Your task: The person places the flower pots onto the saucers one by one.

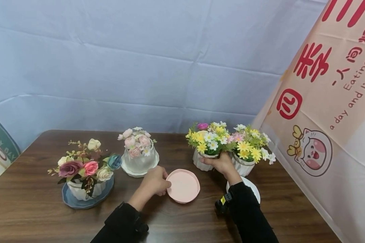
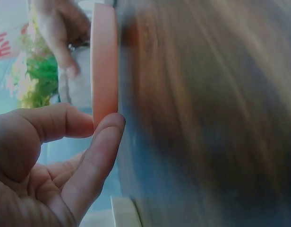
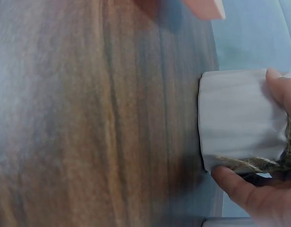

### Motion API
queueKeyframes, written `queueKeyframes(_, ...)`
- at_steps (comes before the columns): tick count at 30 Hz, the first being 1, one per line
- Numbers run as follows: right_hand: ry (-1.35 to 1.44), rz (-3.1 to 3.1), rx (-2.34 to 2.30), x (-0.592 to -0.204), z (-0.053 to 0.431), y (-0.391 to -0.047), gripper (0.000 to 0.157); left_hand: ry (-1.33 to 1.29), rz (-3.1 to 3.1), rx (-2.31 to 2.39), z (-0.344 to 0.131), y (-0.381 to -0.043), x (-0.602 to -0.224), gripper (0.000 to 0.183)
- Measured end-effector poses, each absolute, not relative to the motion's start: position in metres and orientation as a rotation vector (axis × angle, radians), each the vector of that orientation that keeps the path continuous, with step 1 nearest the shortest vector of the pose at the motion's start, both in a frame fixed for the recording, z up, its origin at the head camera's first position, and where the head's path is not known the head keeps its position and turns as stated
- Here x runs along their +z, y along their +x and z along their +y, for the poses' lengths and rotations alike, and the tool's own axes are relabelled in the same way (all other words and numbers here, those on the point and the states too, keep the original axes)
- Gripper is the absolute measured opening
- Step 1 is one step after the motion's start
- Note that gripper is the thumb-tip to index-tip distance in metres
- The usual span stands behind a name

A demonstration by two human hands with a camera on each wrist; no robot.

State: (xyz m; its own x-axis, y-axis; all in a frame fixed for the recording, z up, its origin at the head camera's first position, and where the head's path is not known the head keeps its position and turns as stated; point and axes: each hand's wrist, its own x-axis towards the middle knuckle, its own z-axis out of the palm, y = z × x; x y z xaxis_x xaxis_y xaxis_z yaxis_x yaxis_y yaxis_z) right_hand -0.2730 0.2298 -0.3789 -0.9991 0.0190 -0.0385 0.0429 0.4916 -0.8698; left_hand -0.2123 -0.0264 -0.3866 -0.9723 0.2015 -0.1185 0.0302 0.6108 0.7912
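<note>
My left hand point(image 1: 156, 181) pinches the left rim of a round pink saucer point(image 1: 183, 186) between thumb and fingers. In the left wrist view the saucer point(image 2: 104, 66) is edge-on and looks slightly off the table. My right hand point(image 1: 222, 164) grips a white ribbed flowerpot point(image 1: 201, 162) of yellow, white and purple flowers point(image 1: 211, 140). Twine wraps around this pot point(image 3: 244, 116) in the right wrist view; whether its base touches the table I cannot tell. Just right of that hand stands a second white pot point(image 1: 243, 167) with yellow and pink flowers.
At left, a white pot point(image 1: 79, 190) of mixed roses sits on a blue saucer point(image 1: 67, 199). Behind it, a whitish pot point(image 1: 139, 160) with pale pink flowers stands on a white scalloped saucer point(image 1: 130, 172). A white plate point(image 1: 251, 186) lies partly under my right forearm. A printed cloth point(image 1: 322, 135) hangs at right.
</note>
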Motion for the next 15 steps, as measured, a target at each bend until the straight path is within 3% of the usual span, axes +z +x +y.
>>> queueKeyframes(15, -0.017, 2.661, -1.594, -0.379, 0.230, -0.274, 0.091, 0.058, 2.624, 1.303, -0.048, -0.217, -0.390, 0.008)
